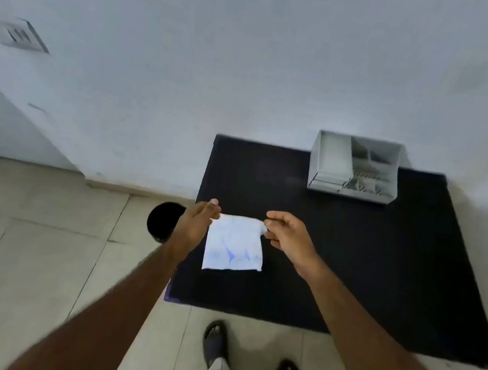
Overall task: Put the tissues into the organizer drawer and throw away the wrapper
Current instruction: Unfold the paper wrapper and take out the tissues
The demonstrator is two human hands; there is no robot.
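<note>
black table [378, 276] | tiled floor [31, 252] | white wall [220, 60] | wall switch plate [19, 35] | sandals [215, 344]

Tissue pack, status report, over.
Left hand and right hand both pinching tissue pack top corners. Pack unopened, above black table. Organizer clear.

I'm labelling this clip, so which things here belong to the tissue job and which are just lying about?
Part of the job: tissue pack, held by left hand and right hand; grey organizer; black bin.
Just about: black mat, sandals, wall switch.
</note>
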